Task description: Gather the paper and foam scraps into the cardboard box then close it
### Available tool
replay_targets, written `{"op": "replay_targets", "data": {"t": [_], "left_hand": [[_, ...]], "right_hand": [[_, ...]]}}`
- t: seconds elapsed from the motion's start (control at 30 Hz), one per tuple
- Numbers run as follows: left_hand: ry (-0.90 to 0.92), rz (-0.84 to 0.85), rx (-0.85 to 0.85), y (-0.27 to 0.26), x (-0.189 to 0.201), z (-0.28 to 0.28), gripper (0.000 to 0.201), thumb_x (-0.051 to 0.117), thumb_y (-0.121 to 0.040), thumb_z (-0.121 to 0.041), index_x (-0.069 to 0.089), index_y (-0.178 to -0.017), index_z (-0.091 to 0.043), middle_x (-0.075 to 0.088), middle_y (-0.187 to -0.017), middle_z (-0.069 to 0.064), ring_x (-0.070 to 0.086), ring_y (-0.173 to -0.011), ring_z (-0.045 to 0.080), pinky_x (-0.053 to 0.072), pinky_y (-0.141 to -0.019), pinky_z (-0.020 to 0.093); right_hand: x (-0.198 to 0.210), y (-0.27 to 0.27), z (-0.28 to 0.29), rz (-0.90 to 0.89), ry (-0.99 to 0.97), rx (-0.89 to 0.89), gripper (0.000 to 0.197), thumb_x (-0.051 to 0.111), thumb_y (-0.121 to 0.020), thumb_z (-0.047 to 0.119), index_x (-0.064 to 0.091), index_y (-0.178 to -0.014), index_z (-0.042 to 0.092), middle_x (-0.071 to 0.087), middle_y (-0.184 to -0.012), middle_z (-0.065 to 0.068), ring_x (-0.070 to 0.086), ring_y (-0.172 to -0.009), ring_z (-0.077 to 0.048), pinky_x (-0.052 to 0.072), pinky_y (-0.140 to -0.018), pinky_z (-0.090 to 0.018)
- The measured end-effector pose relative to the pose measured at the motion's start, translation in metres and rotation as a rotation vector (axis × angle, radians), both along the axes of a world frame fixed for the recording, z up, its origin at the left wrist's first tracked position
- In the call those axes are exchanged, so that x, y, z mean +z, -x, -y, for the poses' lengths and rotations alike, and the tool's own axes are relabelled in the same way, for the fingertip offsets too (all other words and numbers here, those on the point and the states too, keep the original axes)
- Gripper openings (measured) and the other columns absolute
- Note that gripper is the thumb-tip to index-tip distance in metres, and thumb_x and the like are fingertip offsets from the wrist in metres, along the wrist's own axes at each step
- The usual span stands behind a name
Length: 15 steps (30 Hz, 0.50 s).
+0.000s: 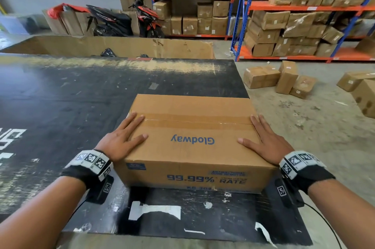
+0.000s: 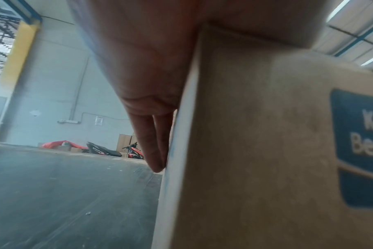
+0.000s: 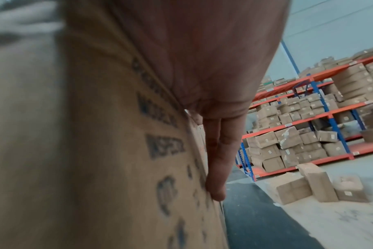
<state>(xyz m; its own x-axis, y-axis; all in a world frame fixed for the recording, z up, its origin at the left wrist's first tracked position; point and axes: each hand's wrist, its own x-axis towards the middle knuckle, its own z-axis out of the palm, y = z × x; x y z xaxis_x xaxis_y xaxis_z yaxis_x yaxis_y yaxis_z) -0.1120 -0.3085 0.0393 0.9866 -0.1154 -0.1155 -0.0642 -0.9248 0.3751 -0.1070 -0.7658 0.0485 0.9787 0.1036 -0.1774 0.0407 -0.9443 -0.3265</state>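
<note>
A brown cardboard box (image 1: 190, 127) printed "Glodway" sits near the front edge of a black table (image 1: 71, 96), its top flaps folded shut with a strip of old tape along the seam. My left hand (image 1: 123, 139) lies flat over the box's left top edge, thumb on the lid, fingers straight. My right hand (image 1: 263, 141) mirrors it on the right edge. In the left wrist view straight fingers (image 2: 153, 148) lie along the box's side (image 2: 256, 151). In the right wrist view fingers (image 3: 219, 161) lie against the printed box wall (image 3: 117, 151). No loose paper or foam scraps show.
Torn white tape patches (image 1: 154, 211) stick to the table's near edge. A long open cardboard bin (image 1: 121, 45) stands behind the table. Loose boxes (image 1: 280, 79) lie on the concrete floor at right, before shelving (image 1: 304, 7) stacked with cartons. A motor scooter (image 1: 146, 19) is parked at the back.
</note>
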Motion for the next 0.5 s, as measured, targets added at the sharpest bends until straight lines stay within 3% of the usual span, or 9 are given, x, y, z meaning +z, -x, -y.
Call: {"op": "replay_targets", "data": {"t": [0.17, 0.4, 0.5], "left_hand": [[0.035, 0.008, 0.023, 0.005, -0.007, -0.001, 0.073, 0.037, -0.093, -0.073, 0.0, -0.154, -0.058, -0.01, -0.163, -0.03, 0.038, -0.145, 0.02, 0.04, -0.112, 0.045], [0.137, 0.021, -0.002, 0.002, -0.006, -0.008, 0.072, 0.042, -0.092, -0.072, 0.01, -0.155, -0.056, -0.003, -0.165, -0.028, 0.025, -0.15, 0.013, 0.032, -0.117, 0.046], [0.314, 0.213, 0.087, 0.013, 0.008, -0.028, 0.061, 0.042, -0.097, -0.062, 0.025, -0.155, -0.049, 0.015, -0.165, -0.021, 0.026, -0.148, 0.011, 0.029, -0.118, 0.048]], "right_hand": [[-0.002, 0.009, -0.002, 0.021, 0.036, 0.035, 0.102, 0.023, -0.075, 0.09, -0.013, -0.155, 0.038, -0.03, -0.157, 0.022, 0.034, -0.143, -0.018, 0.04, -0.107, -0.044], [-0.002, 0.008, 0.001, 0.061, -0.012, 0.01, 0.102, 0.022, -0.073, 0.093, -0.009, -0.155, 0.042, -0.022, -0.159, 0.024, 0.021, -0.149, -0.013, 0.033, -0.113, -0.048], [0.006, 0.017, 0.01, 0.119, -0.146, -0.075, 0.082, 0.034, -0.085, 0.079, -0.004, -0.152, 0.051, -0.014, -0.162, 0.023, 0.026, -0.144, -0.013, 0.029, -0.113, -0.051]]}}
